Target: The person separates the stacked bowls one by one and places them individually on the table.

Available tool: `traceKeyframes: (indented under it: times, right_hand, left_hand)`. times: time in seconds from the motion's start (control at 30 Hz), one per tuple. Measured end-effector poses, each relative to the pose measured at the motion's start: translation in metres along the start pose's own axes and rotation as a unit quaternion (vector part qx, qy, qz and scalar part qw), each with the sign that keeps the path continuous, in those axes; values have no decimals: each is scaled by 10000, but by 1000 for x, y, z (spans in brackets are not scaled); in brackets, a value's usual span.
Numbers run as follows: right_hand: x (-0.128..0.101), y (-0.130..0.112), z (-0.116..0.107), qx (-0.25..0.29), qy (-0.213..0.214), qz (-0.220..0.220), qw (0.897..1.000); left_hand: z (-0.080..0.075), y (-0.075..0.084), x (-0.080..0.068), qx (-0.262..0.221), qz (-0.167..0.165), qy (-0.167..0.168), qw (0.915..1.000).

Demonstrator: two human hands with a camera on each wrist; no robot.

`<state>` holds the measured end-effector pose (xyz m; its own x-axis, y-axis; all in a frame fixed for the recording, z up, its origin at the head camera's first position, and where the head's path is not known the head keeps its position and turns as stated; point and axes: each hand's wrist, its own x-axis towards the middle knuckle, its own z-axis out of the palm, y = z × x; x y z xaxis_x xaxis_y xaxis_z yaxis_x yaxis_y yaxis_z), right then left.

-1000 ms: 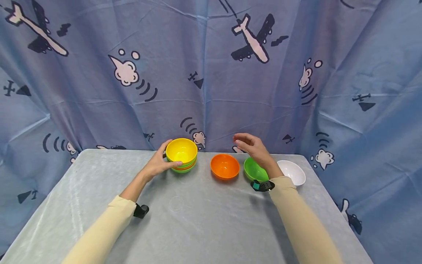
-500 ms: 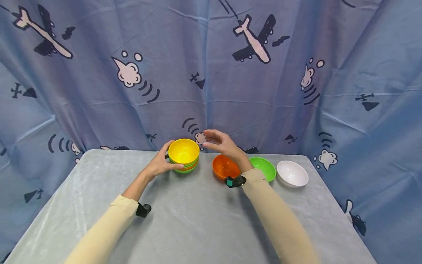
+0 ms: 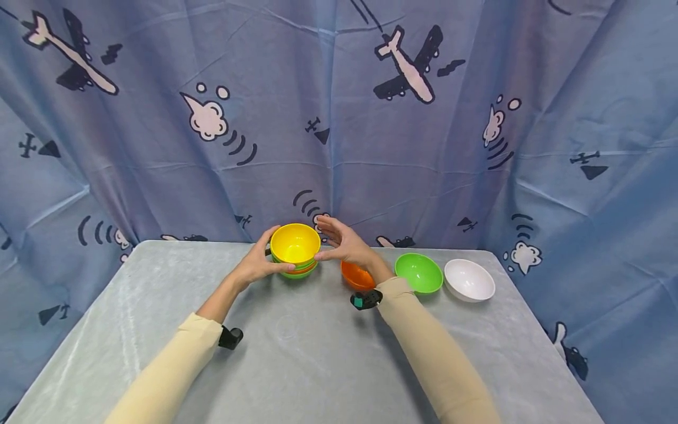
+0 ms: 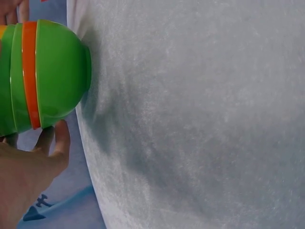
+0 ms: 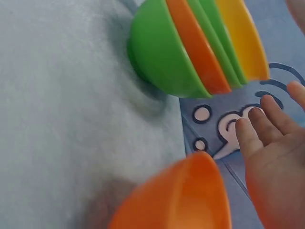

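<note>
A nested stack of bowls stands near the table's back edge, with a yellow bowl (image 3: 295,242) on top. Beneath it the left wrist view shows green bowls and an orange one, the lowest being a green bowl (image 4: 62,71). My left hand (image 3: 255,265) holds the stack from its left side, thumb in front and fingers behind. To the stack's right is my right hand (image 3: 349,244), fingers spread and nothing in them. The right wrist view shows a gap between this hand and the stack. Below the right hand sits a separate orange bowl (image 3: 356,278), partly hidden by it.
Right of the orange bowl, a single green bowl (image 3: 418,274) and a white bowl (image 3: 469,280) stand in a row on the grey cloth-covered table (image 3: 296,353). A blue patterned curtain (image 3: 275,141) hangs right behind the table's back edge.
My right hand has moved left from above the single green bowl, past the orange bowl, and lowered beside the stack. The left hand stays on the stack.
</note>
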<state>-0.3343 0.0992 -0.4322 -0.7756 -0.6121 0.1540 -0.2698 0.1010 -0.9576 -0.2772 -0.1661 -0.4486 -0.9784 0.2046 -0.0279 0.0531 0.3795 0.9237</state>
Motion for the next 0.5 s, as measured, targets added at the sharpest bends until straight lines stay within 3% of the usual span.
traceKeyframes:
  times: [0.5]
  right_hand:
    - [15, 8, 29, -559, -105, 258, 9980]
  left_hand:
    - [-1, -3, -2, -201, 40, -66, 9998]
